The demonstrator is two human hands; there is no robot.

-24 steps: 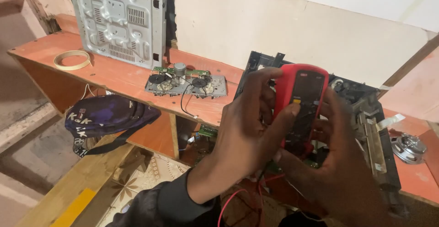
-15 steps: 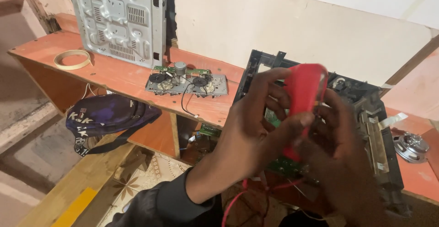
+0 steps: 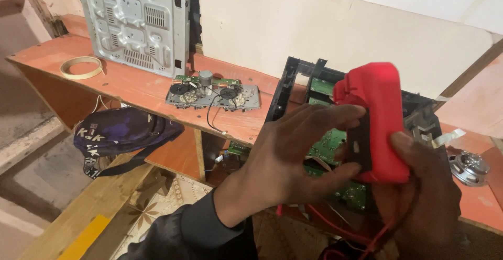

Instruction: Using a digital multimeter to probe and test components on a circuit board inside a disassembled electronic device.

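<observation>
Meter (image 3: pixel 380 118) face hidden; right hand (image 3: pixel 419 197) cropped.

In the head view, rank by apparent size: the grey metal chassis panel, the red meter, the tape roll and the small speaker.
1. grey metal chassis panel
2. red meter, though closeness to the camera enlarges it
3. tape roll
4. small speaker, partly hidden, so close to the tape roll

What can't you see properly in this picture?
- Front of the red meter, head view: it is turned away, so only its back and side show.
- Green circuit board, head view: the left hand and the meter cover much of it.
- Right hand, head view: cut off by the bottom edge.
- Red wires, head view: their ends run out of view at the bottom edge.
</observation>
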